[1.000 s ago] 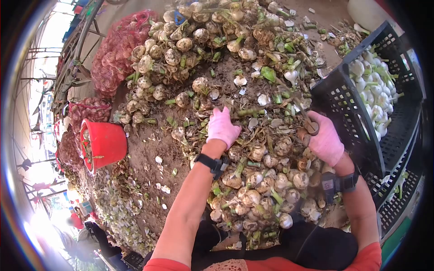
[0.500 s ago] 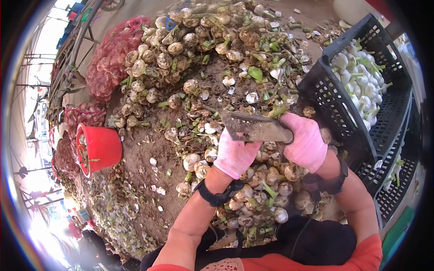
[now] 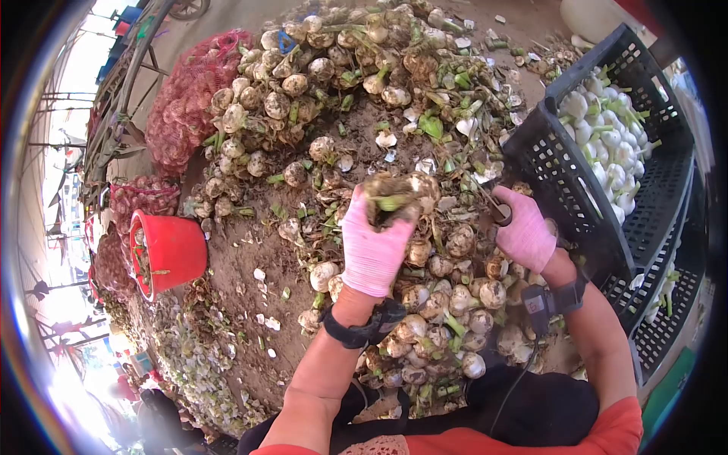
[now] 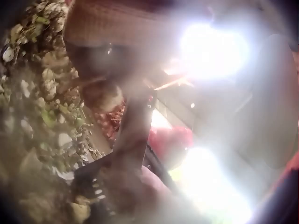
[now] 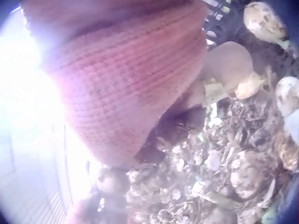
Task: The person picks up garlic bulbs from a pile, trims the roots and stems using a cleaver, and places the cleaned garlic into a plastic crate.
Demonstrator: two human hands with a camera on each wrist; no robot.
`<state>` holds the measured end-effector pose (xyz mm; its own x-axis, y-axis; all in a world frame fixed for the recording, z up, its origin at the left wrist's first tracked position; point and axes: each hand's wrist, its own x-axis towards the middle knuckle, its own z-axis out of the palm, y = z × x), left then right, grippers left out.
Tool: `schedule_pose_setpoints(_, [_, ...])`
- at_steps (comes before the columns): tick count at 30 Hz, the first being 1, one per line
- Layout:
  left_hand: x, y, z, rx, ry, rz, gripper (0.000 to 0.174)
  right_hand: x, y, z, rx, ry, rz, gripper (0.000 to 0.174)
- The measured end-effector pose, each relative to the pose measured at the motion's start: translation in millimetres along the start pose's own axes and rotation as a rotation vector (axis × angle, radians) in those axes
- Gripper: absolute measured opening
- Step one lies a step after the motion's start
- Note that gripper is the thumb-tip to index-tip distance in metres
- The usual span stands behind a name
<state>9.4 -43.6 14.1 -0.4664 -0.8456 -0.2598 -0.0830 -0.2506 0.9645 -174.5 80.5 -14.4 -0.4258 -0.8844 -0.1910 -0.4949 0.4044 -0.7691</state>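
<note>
My left hand (image 3: 371, 246), in a pink glove, grips a soil-covered garlic bulb (image 3: 423, 191) with its brown and green stalk, held above the heap in the head view. My right hand (image 3: 527, 231), also gloved, holds a broad-bladed knife (image 3: 481, 189) by its round handle, the blade seen nearly edge-on and pointing up and left. Below the hands lies a pile of dirty garlic bulbs (image 3: 455, 299) among cut stalks and peel. In the right wrist view the pink glove (image 5: 126, 88) fills the upper left. Glare washes out much of the left wrist view.
A black slotted crate (image 3: 580, 171) of clean white garlic (image 3: 607, 136) stands at right, on other crates. A larger heap of untrimmed garlic (image 3: 326, 68) lies ahead. Red net sacks (image 3: 193, 98) and a red bucket (image 3: 178, 250) stand at left.
My left hand dipped low, then came up with the garlic bulb. The knife passed across in front of the left hand half a second ago; now my right hand is lower and farther right.
</note>
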Motion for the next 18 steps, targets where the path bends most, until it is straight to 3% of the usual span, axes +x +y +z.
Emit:
schedule_pose_setpoints(1, [-1.7, -0.2, -3.8, 0.091, -0.028, -0.005, 0.025, -0.3, -7.5, -2.4, 0.009, -0.039, -0.005, 0.022])
schedule_pose_setpoints(3, [-4.6, -12.1, -8.3, -0.074, -0.046, -0.033, 0.032, 1.4, -22.7, -5.3, 0.015, -0.077, -0.013, 0.021])
schedule_pose_setpoints(5, [-6.4, -16.9, -7.6, -0.56, -0.131, -0.194, 0.035, 3.4, -31.2, -5.0, 0.074, -0.106, -0.075, 0.022])
schedule_pose_setpoints(7, [-7.1, -17.1, -4.8, -0.536, -0.159, -0.243, 0.04, 3.8, -31.0, -3.6, 0.046, -0.113, -0.143, 0.026])
schedule_pose_setpoints(10, [-14.8, -13.4, 1.8, 0.022, -0.262, -0.146, 0.036, -0.1, -48.7, -7.9, -0.07, -0.077, -0.174, 0.027])
schedule_pose_setpoints(14, [-24.2, -24.8, 5.4, 0.199, -0.35, -0.034, 0.04, -3.9, -50.1, -6.6, -0.15, -0.022, -0.269, 0.027])
schedule_pose_setpoints(17, [-29.6, -32.9, -6.4, 0.184, -0.295, 0.023, 0.063, -12.9, -58.4, -17.3, -0.211, -0.048, -0.311, 0.029])
schedule_pose_setpoints(18, [-30.9, -32.4, -9.7, 0.34, -0.258, 0.186, 0.063, -15.6, -60.2, -20.1, -0.246, -0.093, -0.328, 0.029])
